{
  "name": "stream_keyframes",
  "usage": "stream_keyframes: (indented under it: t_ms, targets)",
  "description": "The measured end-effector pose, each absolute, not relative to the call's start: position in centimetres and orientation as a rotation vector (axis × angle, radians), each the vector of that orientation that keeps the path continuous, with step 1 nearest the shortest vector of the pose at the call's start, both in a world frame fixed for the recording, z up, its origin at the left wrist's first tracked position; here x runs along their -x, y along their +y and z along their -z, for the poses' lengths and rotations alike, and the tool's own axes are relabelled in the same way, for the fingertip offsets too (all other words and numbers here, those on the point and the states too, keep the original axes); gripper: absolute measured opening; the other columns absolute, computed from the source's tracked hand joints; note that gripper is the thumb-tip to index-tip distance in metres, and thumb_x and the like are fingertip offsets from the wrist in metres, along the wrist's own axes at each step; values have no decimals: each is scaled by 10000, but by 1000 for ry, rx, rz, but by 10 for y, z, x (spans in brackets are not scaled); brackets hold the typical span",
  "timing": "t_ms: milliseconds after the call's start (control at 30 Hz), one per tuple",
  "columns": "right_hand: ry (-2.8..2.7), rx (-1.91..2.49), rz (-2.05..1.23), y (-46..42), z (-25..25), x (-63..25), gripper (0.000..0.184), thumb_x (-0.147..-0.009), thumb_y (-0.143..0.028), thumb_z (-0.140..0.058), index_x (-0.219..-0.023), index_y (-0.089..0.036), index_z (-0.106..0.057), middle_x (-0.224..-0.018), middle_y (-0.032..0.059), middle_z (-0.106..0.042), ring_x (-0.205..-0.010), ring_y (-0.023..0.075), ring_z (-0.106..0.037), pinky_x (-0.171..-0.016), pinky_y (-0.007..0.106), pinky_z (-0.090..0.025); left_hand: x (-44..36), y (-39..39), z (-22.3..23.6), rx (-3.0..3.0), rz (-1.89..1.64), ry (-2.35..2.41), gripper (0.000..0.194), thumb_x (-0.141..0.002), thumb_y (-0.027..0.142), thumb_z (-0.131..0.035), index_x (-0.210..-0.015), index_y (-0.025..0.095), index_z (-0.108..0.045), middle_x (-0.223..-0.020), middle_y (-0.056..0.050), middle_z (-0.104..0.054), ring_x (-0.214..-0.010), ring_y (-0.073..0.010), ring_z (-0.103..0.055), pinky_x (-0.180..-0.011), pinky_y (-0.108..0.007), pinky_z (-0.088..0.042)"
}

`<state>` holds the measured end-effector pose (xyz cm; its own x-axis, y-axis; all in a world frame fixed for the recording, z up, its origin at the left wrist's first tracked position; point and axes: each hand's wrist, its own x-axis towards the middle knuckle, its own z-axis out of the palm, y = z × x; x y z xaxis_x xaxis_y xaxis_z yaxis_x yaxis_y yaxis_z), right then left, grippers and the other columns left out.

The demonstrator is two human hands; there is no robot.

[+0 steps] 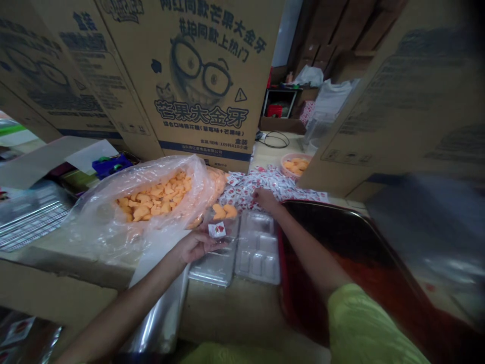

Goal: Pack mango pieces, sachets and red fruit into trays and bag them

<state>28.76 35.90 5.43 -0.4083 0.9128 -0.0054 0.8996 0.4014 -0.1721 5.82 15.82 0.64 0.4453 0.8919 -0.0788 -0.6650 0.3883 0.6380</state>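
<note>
Over the tan surface (231, 316), the left hand (197, 246) has its fingers (212, 243) curled, pinching a small white-and-red sachet (216, 229) above a clear plastic compartment tray (214, 268). The right hand (265, 198) rests bunched on a loose heap of sachets (242, 189); grip unclear. Risks: light pinch lets the thin sachet slip; hand contact spreads the heap; the clear film bag (98, 227) of orange crescent candies (151, 197) slumps toward the tray.
</note>
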Motion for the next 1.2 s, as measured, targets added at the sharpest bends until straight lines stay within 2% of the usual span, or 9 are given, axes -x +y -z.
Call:
stream_keyframes:
  t_ms: [133,267,333,533,633,700,833,1033,1200]
  targets:
    - [-2532,1493,-341,330,-92,-295,152,-810,-184,-543,-915,-134,-641,-908,36,-659,-825,137,-573,-693,211,-392,-60,158,-7,-596,-1005,448,626,-662,-104,-504,-1226,167,-526,-1176,-108,-629,-1168,-258,-535,-1031,-502,-356]
    - [-2628,1014,-884,286,-123,-293,138,-768,-206,-570,-856,-140,-653,-786,0,-651,-734,131,-568,-662,216,-405,-66,159,-8,-589,-1008,436,635,-651,-118,-503,-1213,175,-536,-1161,-99,-640,-1160,-262,-542,-1019,-501,-374]
    - [-2700,914,-960,267,-126,-288,94,-739,-163,-578,-789,-143,-655,-748,-6,-641,-722,129,-559,-659,218,-393,-71,158,-8,-574,-1011,429,637,-646,-118,-510,-1206,183,-544,-1137,-90,-652,-1147,-265,-552,-1019,-509,-373]
    - [-2742,964,-821,249,-113,-292,105,-764,-143,-588,-824,-150,-674,-836,15,-662,-782,132,-573,-689,213,-396,-82,154,-7,-546,-984,417,600,-656,-136,-501,-1158,183,-578,-1085,-83,-675,-1046,-232,-609,-1021,-513,-373]
    - [-2605,1440,-408,261,-108,-321,156,-851,-188,-529,-927,-170,-664,-962,43,-657,-889,143,-580,-757,213,-407,-85,152,-8,-557,-970,407,606,-662,-140,-486,-1163,189,-575,-1152,-80,-651,-1102,-239,-583,-1028,-497,-371]
    - [-2411,1875,-110,270,-104,-349,215,-881,-162,-464,-991,-142,-648,-1036,112,-636,-955,193,-577,-796,264,-414,-87,152,-8,-565,-975,406,609,-661,-140,-482,-1157,200,-578,-1190,-69,-634,-1135,-241,-563,-1036,-500,-364]
    - [-2203,2227,68,277,-88,-400,320,-845,-94,-472,-1146,-37,-566,-1169,275,-527,-1080,351,-508,-796,400,-431,-92,151,-10,-564,-992,454,572,-644,-137,-504,-1104,189,-603,-1217,-67,-618,-1159,-250,-546,-1049,-526,-342]
    - [-2283,2207,146,277,-74,-430,301,-863,-46,-402,-1087,-93,-597,-1139,207,-559,-1061,259,-520,-849,333,-416,-101,148,-13,-575,-1004,446,646,-627,-136,-519,-1145,242,-586,-1194,-43,-636,-1126,-245,-572,-1037,-517,-361]
    - [-2339,2171,166,273,-72,-433,289,-840,-15,-403,-1011,-72,-629,-1069,226,-572,-1030,277,-534,-818,333,-420,-108,145,-15,-562,-998,437,663,-626,-126,-518,-1180,235,-567,-1173,-36,-647,-1142,-243,-561,-1043,-504,-357]
